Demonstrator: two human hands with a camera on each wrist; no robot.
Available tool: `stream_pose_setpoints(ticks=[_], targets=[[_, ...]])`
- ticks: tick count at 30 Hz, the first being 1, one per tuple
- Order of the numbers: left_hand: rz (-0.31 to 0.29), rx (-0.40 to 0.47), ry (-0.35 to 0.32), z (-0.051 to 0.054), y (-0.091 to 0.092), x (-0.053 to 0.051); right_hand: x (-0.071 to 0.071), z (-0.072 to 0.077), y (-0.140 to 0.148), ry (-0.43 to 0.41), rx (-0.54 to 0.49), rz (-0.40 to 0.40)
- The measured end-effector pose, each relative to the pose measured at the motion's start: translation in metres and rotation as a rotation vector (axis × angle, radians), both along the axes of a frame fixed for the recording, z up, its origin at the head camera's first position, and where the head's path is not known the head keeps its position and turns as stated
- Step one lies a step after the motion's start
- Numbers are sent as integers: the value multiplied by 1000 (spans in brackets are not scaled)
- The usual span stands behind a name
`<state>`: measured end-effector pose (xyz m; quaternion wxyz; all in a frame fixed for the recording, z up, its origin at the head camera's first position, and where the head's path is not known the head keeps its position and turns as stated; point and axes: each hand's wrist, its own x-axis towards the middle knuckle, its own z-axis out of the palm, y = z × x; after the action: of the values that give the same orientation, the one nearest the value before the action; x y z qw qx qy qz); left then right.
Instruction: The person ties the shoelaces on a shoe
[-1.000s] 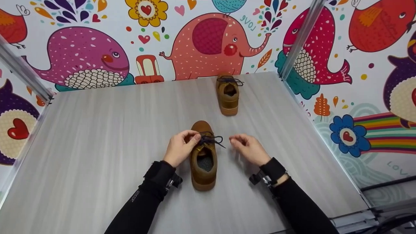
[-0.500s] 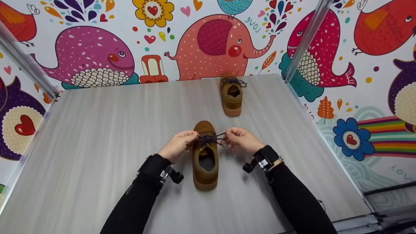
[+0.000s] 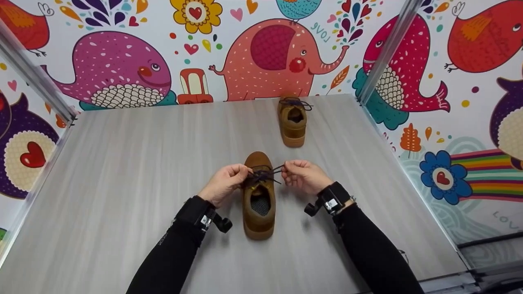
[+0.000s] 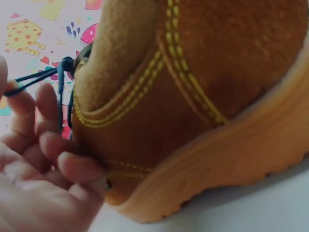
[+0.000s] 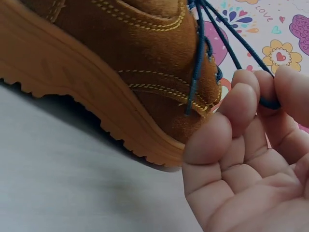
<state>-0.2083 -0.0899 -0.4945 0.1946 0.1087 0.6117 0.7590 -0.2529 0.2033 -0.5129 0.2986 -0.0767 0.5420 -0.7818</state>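
In the head view a brown leather shoe [image 3: 259,226] stands upright on its sole, toe pointing away from me. Dark blue laces [image 3: 262,175] are tied in a bow over its tongue. My left hand [image 3: 222,184] is at the shoe's left side, pinching a lace loop [image 4: 36,76] between thumb and fingertips. On the opposite side, my right hand [image 3: 306,177] pinches the other loop [image 5: 241,41], which is drawn out taut. A loose lace end [image 5: 195,77] hangs near the toe in the right wrist view. The pinching fingertips partly cover both loops.
A matching brown shoe [image 3: 293,130], laces tied, stands farther back near the rear wall. Walls with printed animals [image 3: 269,61] enclose the pale wood-grain table [image 3: 143,163] at back and sides. Metal posts [image 3: 388,53] mark the corners.
My right hand, apart from the shoe a second ago, has come left and taken hold of the right loop. The left hand stays at the bow. The head view has shifted slightly.
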Motion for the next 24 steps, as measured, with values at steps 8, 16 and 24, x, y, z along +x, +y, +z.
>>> stream_pose_setpoints(ticks=[8,16,24], targets=[[144,161,-88,-8,10,-2,3,-1,1,-2,61,-48],[269,295,-125,-20,16,3,12,-10,7,-55,206,-231],[285,199,-86,-15,7,11,19,-9,11,35,233,-219]])
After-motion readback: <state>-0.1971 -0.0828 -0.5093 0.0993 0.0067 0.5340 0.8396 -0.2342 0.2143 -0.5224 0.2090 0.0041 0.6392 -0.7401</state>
